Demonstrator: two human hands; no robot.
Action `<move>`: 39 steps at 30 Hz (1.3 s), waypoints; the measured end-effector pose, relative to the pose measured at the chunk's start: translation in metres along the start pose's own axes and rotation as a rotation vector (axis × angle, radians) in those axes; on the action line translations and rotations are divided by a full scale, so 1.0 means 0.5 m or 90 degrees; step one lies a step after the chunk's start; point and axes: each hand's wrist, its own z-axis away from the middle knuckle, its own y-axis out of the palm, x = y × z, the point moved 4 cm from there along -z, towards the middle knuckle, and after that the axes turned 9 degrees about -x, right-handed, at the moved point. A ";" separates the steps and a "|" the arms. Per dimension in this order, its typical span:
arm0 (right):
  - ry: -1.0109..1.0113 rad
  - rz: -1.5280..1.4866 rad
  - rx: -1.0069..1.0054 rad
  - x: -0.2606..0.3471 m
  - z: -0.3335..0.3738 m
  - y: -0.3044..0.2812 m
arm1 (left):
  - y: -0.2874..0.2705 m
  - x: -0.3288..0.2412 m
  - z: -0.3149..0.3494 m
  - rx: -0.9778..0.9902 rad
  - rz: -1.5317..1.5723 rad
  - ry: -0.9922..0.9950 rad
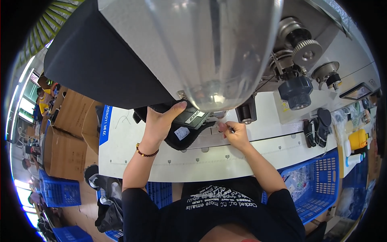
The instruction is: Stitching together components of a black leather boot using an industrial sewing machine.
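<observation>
On the white ruled table (181,172), the left hand (164,122) clasps a black padded fabric piece (195,136), thumb uppermost, below the pale sewing-machine head (131,36); the right hand (238,136) pinches a small dark tool (231,130). Keeping the fabric flat should help.

I log: white table (121,141); tan floor (86,213), left; brown cardboard boxes (66,153), left of table; blue crates (62,195), lower left; bright window (27,106), far left; green slats (49,22), upper left.
</observation>
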 end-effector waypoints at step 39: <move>-0.306 -0.081 -0.865 0.343 -0.004 -0.881 | 0.002 0.075 0.108 -0.074 0.136 -0.142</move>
